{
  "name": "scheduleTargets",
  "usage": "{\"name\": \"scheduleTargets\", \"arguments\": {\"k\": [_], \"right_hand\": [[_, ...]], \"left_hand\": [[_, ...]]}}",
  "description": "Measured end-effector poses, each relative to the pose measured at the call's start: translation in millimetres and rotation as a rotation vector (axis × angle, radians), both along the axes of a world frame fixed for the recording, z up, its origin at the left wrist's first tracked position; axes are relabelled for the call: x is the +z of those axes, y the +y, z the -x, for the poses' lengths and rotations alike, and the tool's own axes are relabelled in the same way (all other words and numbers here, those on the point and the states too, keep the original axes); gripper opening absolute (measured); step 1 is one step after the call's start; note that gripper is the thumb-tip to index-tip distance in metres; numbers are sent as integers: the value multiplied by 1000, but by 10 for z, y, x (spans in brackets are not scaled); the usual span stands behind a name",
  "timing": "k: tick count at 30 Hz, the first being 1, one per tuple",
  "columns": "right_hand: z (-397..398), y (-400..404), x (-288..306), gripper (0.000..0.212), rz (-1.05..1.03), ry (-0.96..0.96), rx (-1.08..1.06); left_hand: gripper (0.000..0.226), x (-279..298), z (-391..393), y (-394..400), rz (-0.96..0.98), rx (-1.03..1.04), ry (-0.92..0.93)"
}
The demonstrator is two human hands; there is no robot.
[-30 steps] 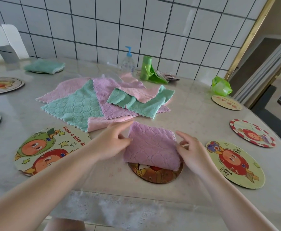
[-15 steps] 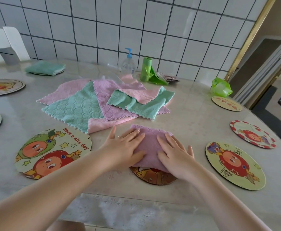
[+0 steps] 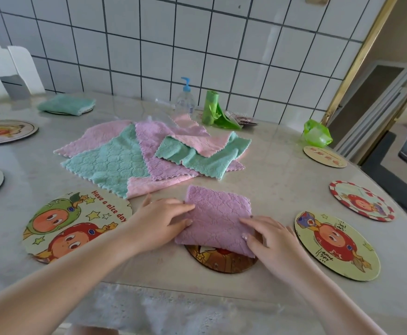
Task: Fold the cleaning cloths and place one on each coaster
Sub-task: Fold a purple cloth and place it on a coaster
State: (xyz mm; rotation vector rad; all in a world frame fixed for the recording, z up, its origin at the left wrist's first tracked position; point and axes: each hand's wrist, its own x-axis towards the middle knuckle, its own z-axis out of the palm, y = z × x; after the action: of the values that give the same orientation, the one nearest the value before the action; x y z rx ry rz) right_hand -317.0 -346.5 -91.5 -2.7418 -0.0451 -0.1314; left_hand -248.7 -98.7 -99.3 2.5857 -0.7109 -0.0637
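Observation:
A folded purple cloth (image 3: pixel 218 218) lies over the far half of a dark brown coaster (image 3: pixel 224 261) near the table's front edge. My left hand (image 3: pixel 159 221) rests flat with its fingers on the cloth's left edge. My right hand (image 3: pixel 267 238) lies flat with its fingertips on the cloth's near right corner. Behind it is a loose pile of pink, purple and green cloths (image 3: pixel 115 163), unfolded. A folded green cloth (image 3: pixel 67 105) sits on a coaster at the far left.
Bare coasters ring the table: a large one (image 3: pixel 60 226) left of my hands, one (image 3: pixel 335 245) to the right, a red-rimmed one (image 3: pixel 361 200), and others farther off. A pump bottle (image 3: pixel 185 100), a green bag roll (image 3: pixel 209 107) and a green bag (image 3: pixel 317 134) stand by the tiled wall.
My hands pressed down flat on top of the purple cloth, then slid apart to its left edge and right corner. The cloth lies flatter on the brown coaster.

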Motion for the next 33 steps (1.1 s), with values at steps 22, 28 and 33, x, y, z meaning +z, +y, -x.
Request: {"name": "scheduleTargets", "arguments": {"k": [22,28,33], "right_hand": [[-590,1299,434,47,-1199,34,97],[-1177,2587,492,38,-1404,408,195],[-1788,3632,331,41,-1154,406,295]], "left_hand": [[62,478,-154,896,965,354,170],[47,566,-319,2223,1165,538,384],[48,514,-688,3335,1024,565,327]]}}
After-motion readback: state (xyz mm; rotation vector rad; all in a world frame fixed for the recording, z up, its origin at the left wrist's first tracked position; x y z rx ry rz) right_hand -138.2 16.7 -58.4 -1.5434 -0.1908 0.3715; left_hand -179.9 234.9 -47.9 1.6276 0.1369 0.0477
